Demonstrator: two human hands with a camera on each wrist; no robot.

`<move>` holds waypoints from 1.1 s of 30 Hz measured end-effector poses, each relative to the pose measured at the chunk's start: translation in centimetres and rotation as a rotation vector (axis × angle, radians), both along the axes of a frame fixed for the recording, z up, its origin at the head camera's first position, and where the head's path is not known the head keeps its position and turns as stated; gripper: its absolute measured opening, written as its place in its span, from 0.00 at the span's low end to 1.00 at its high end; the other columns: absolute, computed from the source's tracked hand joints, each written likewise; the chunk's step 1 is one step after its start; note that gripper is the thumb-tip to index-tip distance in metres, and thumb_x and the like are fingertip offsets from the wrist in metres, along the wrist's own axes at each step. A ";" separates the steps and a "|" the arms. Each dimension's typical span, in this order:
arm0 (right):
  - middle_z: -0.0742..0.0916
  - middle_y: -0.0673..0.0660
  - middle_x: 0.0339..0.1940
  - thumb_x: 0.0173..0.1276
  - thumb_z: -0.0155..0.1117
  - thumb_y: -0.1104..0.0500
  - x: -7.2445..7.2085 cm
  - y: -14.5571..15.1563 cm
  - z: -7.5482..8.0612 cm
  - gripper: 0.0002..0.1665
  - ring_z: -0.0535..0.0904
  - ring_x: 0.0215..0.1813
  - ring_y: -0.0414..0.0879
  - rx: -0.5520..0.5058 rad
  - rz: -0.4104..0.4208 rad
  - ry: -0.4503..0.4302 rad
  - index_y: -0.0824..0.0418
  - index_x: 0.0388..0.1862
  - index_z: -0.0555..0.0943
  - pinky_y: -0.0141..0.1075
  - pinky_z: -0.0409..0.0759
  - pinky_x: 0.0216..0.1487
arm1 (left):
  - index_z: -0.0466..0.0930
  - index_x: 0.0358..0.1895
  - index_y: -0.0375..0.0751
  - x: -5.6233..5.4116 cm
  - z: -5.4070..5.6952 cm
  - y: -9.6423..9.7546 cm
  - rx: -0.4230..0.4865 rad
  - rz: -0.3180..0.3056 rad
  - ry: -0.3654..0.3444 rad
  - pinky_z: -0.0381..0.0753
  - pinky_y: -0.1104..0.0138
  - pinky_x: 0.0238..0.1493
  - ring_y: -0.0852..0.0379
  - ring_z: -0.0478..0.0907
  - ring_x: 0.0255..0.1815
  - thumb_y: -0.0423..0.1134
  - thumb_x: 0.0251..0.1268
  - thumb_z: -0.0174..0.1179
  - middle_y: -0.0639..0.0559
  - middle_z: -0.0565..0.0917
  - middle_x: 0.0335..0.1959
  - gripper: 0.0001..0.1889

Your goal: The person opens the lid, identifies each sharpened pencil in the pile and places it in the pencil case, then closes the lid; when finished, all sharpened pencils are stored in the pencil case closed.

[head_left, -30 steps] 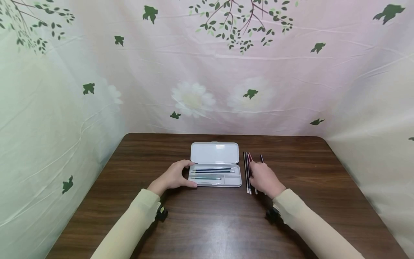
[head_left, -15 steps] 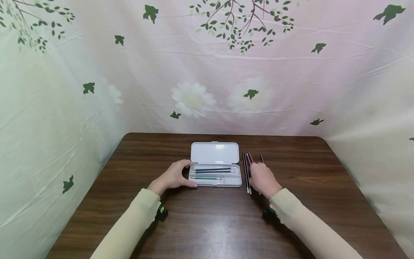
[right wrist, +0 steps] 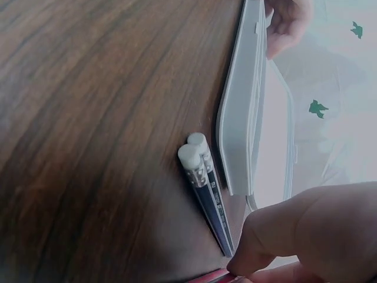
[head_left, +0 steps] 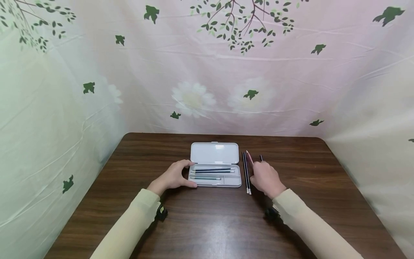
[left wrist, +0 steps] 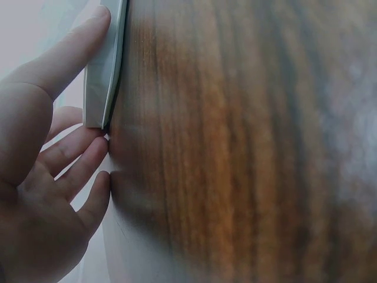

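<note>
A white pencil case [head_left: 237,182] lies open on the table with several pencils [head_left: 213,171] in its compartments. My left hand [head_left: 174,176] holds the case's left end, thumb at the front edge and fingers round the back corner. In the left wrist view, the thumb presses along the case wall [left wrist: 100,94]. To the right of the case, my right hand [head_left: 266,179] pinches a red pencil [head_left: 249,157], whose far end points away and slightly left. The right wrist view shows its red side [right wrist: 212,276] under the thumb; the near end is hidden by the hand.
Two dark pencils [head_left: 246,176] with white erasers lie side by side between the case and my right hand. Another dark pencil [head_left: 261,157] pokes out beyond the hand. The raised lid [head_left: 214,153] is at the case's back. A patterned cloth [head_left: 213,72] hangs behind the table.
My right hand shifted left over the red pencils, then back right. A red pencil now slants out of its grasp, tip farther forward. The left hand and case stay put.
</note>
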State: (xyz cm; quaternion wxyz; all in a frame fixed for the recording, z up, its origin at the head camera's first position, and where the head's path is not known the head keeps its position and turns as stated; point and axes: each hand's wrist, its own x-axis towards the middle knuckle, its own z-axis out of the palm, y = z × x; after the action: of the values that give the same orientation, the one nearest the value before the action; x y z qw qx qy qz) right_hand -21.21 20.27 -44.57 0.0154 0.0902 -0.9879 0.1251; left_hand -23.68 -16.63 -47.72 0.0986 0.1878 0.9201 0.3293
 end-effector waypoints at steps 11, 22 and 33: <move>0.82 0.58 0.33 0.58 0.71 0.66 0.3 0.5 0.6 0.13 0.77 0.29 0.51 -0.045 0.090 0.089 0.65 0.44 0.86 0.49 0.80 0.28 | 0.75 0.71 0.42 -0.1 0.1 0.0 -0.010 0.012 -0.008 0.72 0.49 0.72 0.49 0.74 0.66 0.59 0.44 0.85 0.47 0.80 0.66 0.50; 0.84 0.56 0.37 0.59 0.67 0.71 0.5 -0.4 0.3 0.14 0.76 0.34 0.46 -0.145 0.233 0.170 0.64 0.43 0.89 0.41 0.79 0.35 | 0.76 0.71 0.42 0.0 0.1 0.1 -0.007 0.011 -0.014 0.72 0.49 0.71 0.49 0.74 0.65 0.59 0.44 0.85 0.48 0.80 0.65 0.49; 0.86 0.55 0.42 0.63 0.66 0.73 0.3 -2.4 -0.6 0.14 0.81 0.40 0.45 -0.156 0.386 0.201 0.62 0.45 0.89 0.41 0.84 0.41 | 0.75 0.72 0.42 0.0 0.1 0.2 -0.005 0.019 -0.023 0.72 0.49 0.72 0.49 0.74 0.65 0.58 0.45 0.85 0.48 0.79 0.65 0.49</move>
State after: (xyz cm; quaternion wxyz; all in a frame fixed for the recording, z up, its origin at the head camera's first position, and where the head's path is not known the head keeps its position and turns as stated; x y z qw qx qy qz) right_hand -20.92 17.89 -45.18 0.0964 0.2880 -0.9332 0.1922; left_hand -23.63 -16.47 -47.61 0.1063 0.1751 0.9214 0.3303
